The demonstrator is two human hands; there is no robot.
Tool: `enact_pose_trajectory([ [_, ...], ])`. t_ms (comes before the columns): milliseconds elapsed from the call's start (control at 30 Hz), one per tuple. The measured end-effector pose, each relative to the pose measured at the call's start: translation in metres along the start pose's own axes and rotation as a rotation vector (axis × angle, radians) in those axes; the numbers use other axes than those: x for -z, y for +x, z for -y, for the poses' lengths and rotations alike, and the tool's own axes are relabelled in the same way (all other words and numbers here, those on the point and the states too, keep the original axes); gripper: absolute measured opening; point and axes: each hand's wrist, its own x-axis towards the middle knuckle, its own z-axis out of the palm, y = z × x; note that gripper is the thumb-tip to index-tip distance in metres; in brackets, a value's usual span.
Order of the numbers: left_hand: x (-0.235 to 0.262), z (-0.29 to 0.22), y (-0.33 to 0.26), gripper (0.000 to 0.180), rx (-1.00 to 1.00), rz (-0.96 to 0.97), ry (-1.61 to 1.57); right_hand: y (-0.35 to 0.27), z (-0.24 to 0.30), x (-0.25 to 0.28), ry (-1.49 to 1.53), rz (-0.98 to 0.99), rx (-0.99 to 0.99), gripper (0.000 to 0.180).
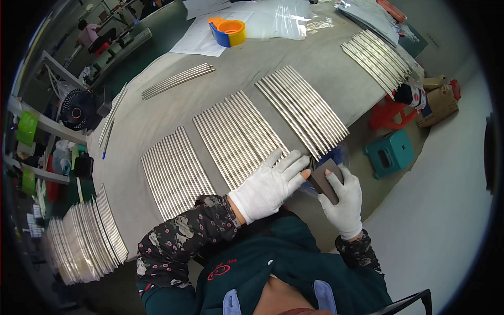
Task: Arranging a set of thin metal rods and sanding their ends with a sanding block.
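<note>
My right hand (344, 205), in a white glove with bare fingertips showing, grips a dark grey-brown block (321, 184) that looks like a sanding sponge, just off the table's near edge. My left hand (270, 185), gloved alike, lies over the near right ends of the middle row of thin metal rods (231, 131), its fingers stretched toward the block. A second row of rods (176, 170) lies to the left of it, and a third row (302, 110) to the right, close to both hands. Whether the block touches any rod is hidden.
More rods (378, 60) lie at the far right, a few loose ones (178, 81) at the back, and wrapped bundles (86, 239) at the left edge. A tape roll (228, 34) stands on papers (197, 44). Teal (391, 152) and red (391, 115) stools stand right of the table.
</note>
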Motion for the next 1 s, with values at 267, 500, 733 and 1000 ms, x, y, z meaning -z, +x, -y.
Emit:
enact_pose_trajectory([
  [267, 0.047, 0.057, -0.019, 0.059, 0.238, 0.031, 0.128, -0.002, -0.003, -0.001, 0.004, -0.003, -0.003, 0.053],
  [500, 0.043, 0.108, -0.037, 0.052, 0.424, 0.025, 0.146, 0.0, 0.003, 0.0, 0.02, 0.004, 0.027, 0.053],
  [733, 0.03, 0.115, -0.036, 0.052, 0.377, 0.053, 0.213, -0.002, 0.027, 0.01, 0.111, 0.107, 0.098, 0.054],
  [1000, 0.03, 0.117, -0.037, 0.058, 0.396, 0.123, 0.23, 0.002, 0.035, -0.003, 0.143, 0.057, 0.127, 0.055],
])
